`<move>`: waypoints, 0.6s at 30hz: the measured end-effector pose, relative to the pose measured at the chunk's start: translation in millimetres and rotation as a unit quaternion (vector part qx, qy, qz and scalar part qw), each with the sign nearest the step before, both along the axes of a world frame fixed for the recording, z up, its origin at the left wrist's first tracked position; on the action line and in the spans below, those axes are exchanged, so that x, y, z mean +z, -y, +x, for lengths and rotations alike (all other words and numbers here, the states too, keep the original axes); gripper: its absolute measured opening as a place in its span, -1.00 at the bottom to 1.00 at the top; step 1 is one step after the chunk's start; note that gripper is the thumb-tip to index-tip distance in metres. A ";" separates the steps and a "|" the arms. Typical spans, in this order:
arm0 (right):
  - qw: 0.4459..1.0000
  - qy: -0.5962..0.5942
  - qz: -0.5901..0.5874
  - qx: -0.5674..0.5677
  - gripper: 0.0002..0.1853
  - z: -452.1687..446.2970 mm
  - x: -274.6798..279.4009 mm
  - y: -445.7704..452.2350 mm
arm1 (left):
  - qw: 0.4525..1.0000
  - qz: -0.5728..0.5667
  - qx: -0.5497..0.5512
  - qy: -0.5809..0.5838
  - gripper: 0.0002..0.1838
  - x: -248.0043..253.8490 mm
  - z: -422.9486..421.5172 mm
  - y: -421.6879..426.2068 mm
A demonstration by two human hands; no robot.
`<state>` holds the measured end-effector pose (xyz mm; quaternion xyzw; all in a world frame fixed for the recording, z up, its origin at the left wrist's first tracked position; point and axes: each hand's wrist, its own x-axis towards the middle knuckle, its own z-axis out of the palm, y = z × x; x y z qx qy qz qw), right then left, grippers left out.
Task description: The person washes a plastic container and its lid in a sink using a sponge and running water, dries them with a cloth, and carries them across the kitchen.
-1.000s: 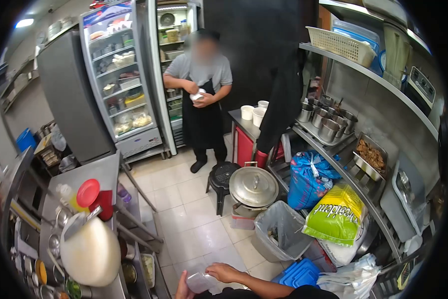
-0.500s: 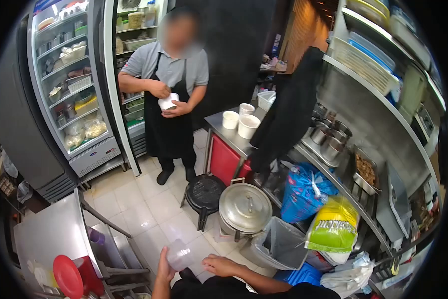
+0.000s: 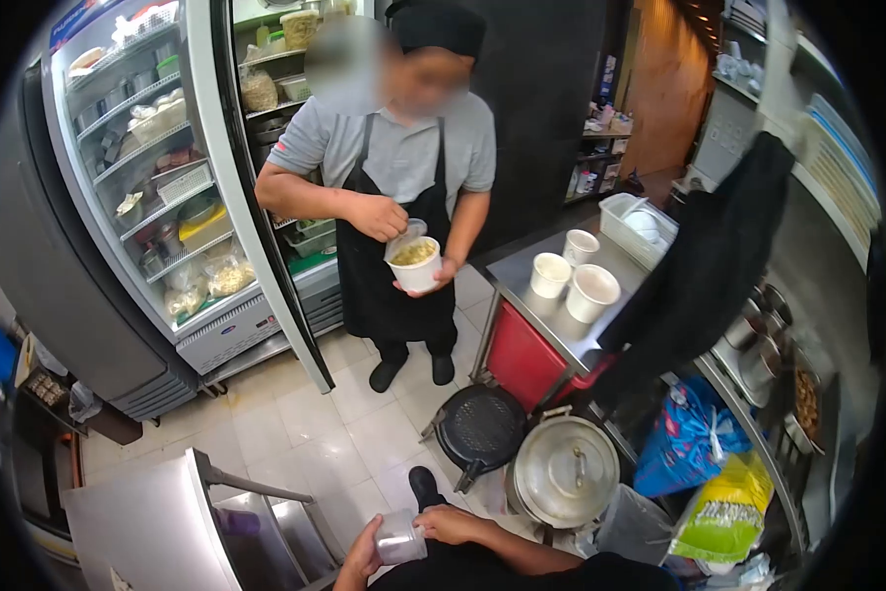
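Low in front of my body, a clear plastic container (image 3: 397, 539) lies tilted on its side. My left hand (image 3: 364, 554) wraps round its left end. At the other end my right hand (image 3: 451, 524) is closed, its fingertips against the container's edge. Across from me, a co-worker (image 3: 403, 163) holds a white paper bowl (image 3: 418, 274) with yellowish food in it. The co-worker's other hand lifts a translucent lid (image 3: 406, 234) at the bowl's rim.
Several white tubs, including a large one (image 3: 592, 294), stand on a steel table (image 3: 522, 258). A lidded pot (image 3: 565, 473) and a black pan (image 3: 480, 430) are low ahead. A steel table (image 3: 152, 522) is at left, fridges (image 3: 147, 167) behind, and a black cloth (image 3: 704, 246) hangs at right.
My right hand has come to the container. My view has shifted toward the co-worker, who has turned the bowl so its food shows and raised the lid. My foot has come forward.
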<state>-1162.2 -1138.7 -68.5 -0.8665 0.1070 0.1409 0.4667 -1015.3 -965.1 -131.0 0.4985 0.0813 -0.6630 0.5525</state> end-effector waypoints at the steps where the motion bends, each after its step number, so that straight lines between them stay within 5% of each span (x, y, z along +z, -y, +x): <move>1: 0.999 0.038 -0.008 0.016 -0.69 18.4 -11.4 16.6 | 1.000 0.002 0.009 0.017 -0.45 -4.6 11.4 6.6; 8: 0.999 0.044 0.019 0.017 -0.78 117.7 -8.3 121.0 | 0.982 0.032 0.187 0.021 -0.38 17.3 81.2 75.6; 18: 0.999 -0.034 0.038 -0.005 -0.77 148.0 -15.3 199.4 | 0.995 0.059 0.075 -0.010 -0.47 33.0 124.3 191.9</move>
